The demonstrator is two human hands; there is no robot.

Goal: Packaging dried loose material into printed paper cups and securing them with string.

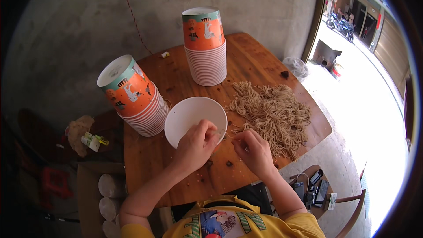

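A white bowl (187, 117) stands on the wooden table in front of me. My left hand (196, 145) is over its near right side, thumb and fingers pinched together. By those fingertips, at the bowl's rim, shows a small pale, see-through bit too unclear to name. My right hand (254, 150) is just right of the bowl, its fingers curled closed; what they hold, if anything, is hidden. Beside that hand lies a loose heap of beige strings (275, 114), some strands reaching toward the fingers.
Two tall stacks of orange-and-green paper buckets, a left stack (143, 101) and a back stack (205, 57), stand on the table (246, 53). A cardboard box (88, 194) with white rolled shapes is at lower left. A chair (324, 194) at lower right carries small electronics.
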